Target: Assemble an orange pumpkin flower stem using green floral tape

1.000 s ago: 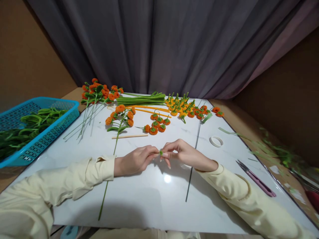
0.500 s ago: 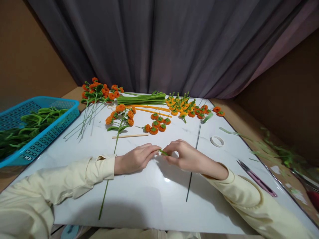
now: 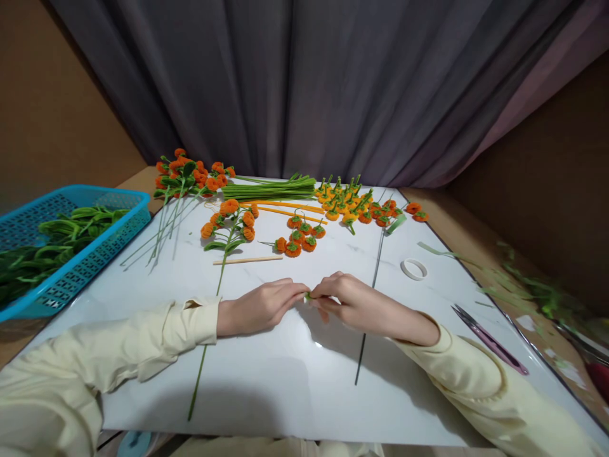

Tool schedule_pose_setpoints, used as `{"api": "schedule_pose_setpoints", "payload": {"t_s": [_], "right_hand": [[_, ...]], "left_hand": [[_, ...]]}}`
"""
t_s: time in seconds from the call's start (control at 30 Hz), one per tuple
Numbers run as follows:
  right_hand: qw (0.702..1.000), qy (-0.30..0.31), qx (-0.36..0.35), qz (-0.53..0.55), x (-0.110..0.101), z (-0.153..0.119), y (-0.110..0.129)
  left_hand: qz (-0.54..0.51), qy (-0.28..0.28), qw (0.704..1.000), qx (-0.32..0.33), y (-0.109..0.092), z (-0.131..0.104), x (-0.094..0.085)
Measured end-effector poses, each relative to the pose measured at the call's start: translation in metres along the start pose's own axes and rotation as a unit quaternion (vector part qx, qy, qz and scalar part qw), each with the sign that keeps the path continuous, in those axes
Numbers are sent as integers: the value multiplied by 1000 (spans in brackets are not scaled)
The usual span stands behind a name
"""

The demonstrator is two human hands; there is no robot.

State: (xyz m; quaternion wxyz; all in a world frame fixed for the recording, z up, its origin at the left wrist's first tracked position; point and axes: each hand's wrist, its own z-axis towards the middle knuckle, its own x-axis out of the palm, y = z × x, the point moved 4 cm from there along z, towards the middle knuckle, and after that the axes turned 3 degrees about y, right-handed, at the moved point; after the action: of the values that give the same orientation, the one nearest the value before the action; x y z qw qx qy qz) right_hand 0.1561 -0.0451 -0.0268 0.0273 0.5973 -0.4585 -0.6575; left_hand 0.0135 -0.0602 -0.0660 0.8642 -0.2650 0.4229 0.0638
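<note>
I monitor one cream-coloured garment. Left sleeve [image 3: 128,343], at 8 o'clock: long, loose, heavily creased, ending in a broad, straight-edged cuff [image 3: 204,322] with a small dark gap at its 11 o'clock edge. Right sleeve [image 3: 464,368], at 4 o'clock: same colour, rounded opening, curved puckered line farther up. I register both left hand [image 3: 264,308] and right hand [image 3: 361,304] as bare.

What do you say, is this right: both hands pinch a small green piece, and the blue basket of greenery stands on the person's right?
Not quite: the blue basket of greenery stands on the person's left, as the head view shows. The rest holds: left hand and right hand both pinch a small green piece.
</note>
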Motion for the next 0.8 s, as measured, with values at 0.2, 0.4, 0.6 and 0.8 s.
{"api": "schedule_pose_setpoints", "payload": {"t_s": [0.2, 0.4, 0.6, 0.8], "right_hand": [[998, -17, 10, -61, -5, -1, -3], [990, -54, -25, -125, -7, 0, -7], [993, -69, -101, -1, -13, 6, -16], [987, -18, -37, 158, -1, 10, -25]], "left_hand": [[-30, 39, 994, -98, 6, 5, 2], [-69, 89, 988, -107, 1, 6, 1], [-82, 60, 994, -48, -5, 3, -2], [-64, 27, 998, -4, -10, 1, -5]]}}
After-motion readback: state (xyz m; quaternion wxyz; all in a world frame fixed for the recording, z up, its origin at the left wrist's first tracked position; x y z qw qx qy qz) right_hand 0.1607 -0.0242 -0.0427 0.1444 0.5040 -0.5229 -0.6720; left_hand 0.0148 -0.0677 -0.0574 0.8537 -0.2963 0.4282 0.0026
